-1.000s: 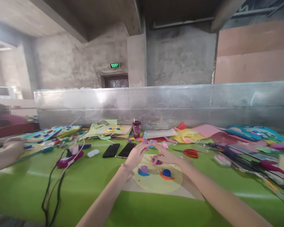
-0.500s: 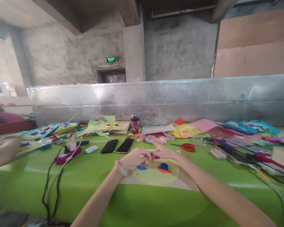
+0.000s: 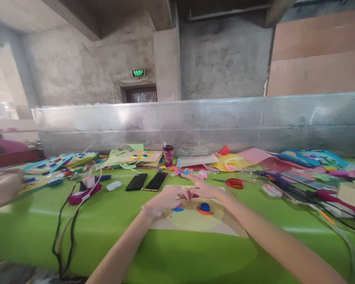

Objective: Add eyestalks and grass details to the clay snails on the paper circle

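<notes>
My left hand (image 3: 172,197), with a clear beaded bracelet on its wrist, bends its fingers into a pinch over the upper part of a pale sheet (image 3: 171,225). My right hand (image 3: 205,188) meets it there, one finger stretched away and the others curled. Between the fingertips shows a small magenta piece (image 3: 195,195); what exactly they grip is hidden. The sheet bears a yellow circle (image 3: 192,223). On it lie a blue dome-shaped piece (image 3: 205,206) on an orange piece (image 3: 207,213), and a flat blue piece (image 3: 178,210) by a purple one, partly covered by my left hand.
Two dark phones (image 3: 156,182), a white oval object (image 3: 114,185) and a magenta power strip (image 3: 84,194) with cables lie left. Red-handled scissors (image 3: 234,183) lie right. A purple cup (image 3: 167,155) stands behind among coloured papers. Another person's hand (image 3: 7,187) is at far left.
The view has shifted very slightly. My fingers stay together over the same spot with small movements, and the pieces on the sheet keep their places.
</notes>
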Demonstrator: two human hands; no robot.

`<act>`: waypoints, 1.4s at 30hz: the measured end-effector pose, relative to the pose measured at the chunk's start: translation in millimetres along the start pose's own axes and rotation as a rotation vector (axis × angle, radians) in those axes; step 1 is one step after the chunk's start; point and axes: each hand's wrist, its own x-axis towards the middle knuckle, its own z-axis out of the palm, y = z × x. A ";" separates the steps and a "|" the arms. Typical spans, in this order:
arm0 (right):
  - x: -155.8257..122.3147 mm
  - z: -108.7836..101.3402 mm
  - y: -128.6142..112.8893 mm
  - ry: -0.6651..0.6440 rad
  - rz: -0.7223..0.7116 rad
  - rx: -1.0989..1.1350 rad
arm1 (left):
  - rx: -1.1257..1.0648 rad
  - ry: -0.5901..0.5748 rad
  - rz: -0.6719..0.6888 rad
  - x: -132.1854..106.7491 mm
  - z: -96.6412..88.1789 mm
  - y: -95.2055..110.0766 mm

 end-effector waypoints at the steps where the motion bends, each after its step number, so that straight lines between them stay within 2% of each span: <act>1: 0.1 0.3 0.2 0.002 0.002 0.002 | 0.004 0.002 0.000 -0.1 0.1 0.4; 14: -10.8 -3.7 3.8 0.084 0.044 0.052 | 0.000 -0.006 -0.029 -0.6 1.4 0.1; 24: -13.2 -3.0 -4.4 0.005 0.045 0.002 | -0.053 -0.008 -0.027 -0.8 3.1 -5.4; 28: -14.5 -5.8 -6.0 0.026 0.038 0.003 | -0.067 0.040 -0.055 -1.2 -2.5 -4.9; 32: -15.8 -4.2 -7.3 -0.008 0.024 -0.005 | -0.057 0.114 -0.092 -1.7 -7.6 -3.8; 37: -15.5 -1.9 -7.0 -0.035 0.008 -0.018 | -0.013 0.201 -0.136 1.4 -7.2 -7.7; 42: -16.4 -2.9 -6.3 0.002 -0.008 -0.027 | 0.018 0.264 -0.150 4.4 -5.9 -13.0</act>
